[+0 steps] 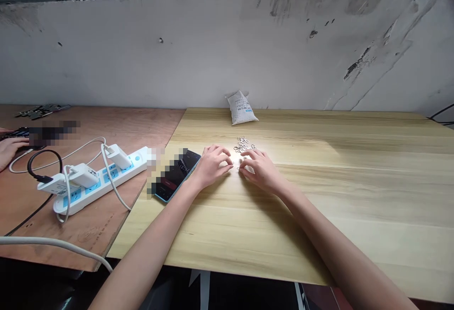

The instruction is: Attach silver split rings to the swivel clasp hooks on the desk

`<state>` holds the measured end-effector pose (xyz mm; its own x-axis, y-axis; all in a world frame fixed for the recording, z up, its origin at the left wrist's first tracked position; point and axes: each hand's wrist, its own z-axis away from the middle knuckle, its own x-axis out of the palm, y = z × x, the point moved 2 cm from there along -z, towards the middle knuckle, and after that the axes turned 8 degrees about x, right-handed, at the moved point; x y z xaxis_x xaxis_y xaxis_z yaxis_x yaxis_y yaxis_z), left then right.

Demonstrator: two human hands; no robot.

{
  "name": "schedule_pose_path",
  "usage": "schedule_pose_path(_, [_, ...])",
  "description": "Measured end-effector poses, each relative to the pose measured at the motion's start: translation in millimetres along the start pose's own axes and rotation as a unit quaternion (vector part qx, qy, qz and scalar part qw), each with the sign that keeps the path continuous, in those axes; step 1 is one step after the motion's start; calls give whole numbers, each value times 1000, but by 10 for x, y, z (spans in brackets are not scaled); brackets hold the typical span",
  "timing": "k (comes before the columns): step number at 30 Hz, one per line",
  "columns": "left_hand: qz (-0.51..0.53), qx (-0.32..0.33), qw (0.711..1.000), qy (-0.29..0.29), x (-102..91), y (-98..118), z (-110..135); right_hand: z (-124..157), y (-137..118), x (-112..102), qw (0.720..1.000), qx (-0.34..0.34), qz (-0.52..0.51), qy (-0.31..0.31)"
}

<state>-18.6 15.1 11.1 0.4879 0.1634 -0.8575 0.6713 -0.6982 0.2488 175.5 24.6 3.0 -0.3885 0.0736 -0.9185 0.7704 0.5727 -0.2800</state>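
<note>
A little pile of small shiny metal pieces [242, 144], like clasps or rings, lies on the light wood table just beyond my fingertips. My left hand [214, 164] rests at the near left of the pile, thumb and forefinger brought together; whatever is between them is too small to make out. Opposite it, my right hand [261, 172] pinches with thumb and forefinger at a tiny metal piece [238, 168] low over the tabletop. A narrow gap separates the two sets of fingertips. Beside my left wrist lies a phone [180, 172] with its screen lit, partly blurred out.
A white printed packet [242, 109] stands near the wall. On the brown board at left sit a white power strip [106, 177] with plugged chargers and cables. Another person's hand [12, 150] is at the far left, near dark parts [42, 110].
</note>
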Motion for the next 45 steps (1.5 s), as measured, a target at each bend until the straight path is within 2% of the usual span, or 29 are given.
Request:
schedule_pose_path(6, [3, 20, 1000, -2, 18, 17, 5, -10, 16, 109, 998, 1, -35, 55])
schedule_pose_path(11, [25, 16, 999, -23, -16, 23, -12, 1, 9, 94, 997, 0, -54, 49])
schedule_pose_path(19, [44, 10, 999, -17, -28, 37, -15, 3, 6, 37, 995, 15, -90, 46])
schedule_pose_path(28, [17, 8, 1000, -18, -30, 43, -9, 16, 2, 28, 993, 15, -103, 53])
schedule_pose_path(36, [9, 2, 1000, 1, -37, 52, -14, 19, -37, -31, 990, 17, -125, 58])
schedule_pose_path(41, [38, 5, 999, 13, -39, 78, -21, 19, -35, 35, 992, 22, -120, 28])
schedule_pose_path(45, [84, -13, 995, 45, -43, 104, -31, 26, -44, 73, 991, 32, -125, 38])
